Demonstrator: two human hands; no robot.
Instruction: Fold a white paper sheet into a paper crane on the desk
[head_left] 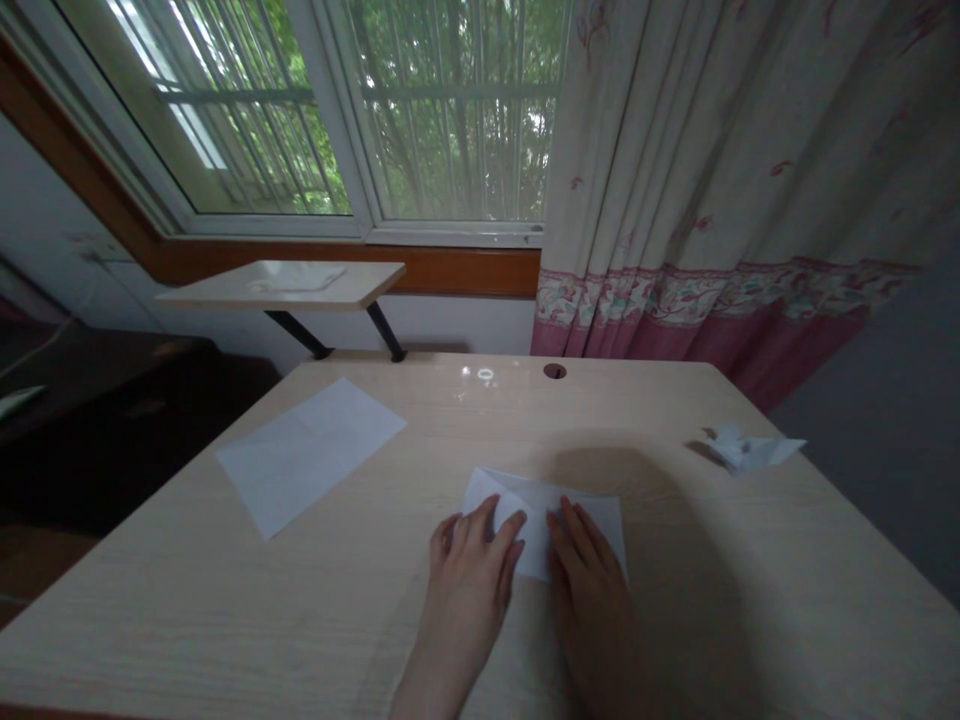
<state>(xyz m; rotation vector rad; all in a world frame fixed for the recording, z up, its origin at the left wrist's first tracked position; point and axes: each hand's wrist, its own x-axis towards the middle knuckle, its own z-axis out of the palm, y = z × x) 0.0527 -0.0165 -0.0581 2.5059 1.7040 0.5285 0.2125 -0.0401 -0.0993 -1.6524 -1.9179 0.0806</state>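
- Paper (559,500), folded, is lying on the counter's (750,620) near half.
- Left hand (469,565) and right hand (592,585) are pressing it flat.
- Each grip is lying released, clasping nothing.

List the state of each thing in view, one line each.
left hand: open, flat on folded paper
right hand: open, flat on folded paper
folded paper: partly folded, pinned under both hands
flat sheet: unfolded, lying untouched
paper shape: folded or crumpled, untouched
curtain: hanging down
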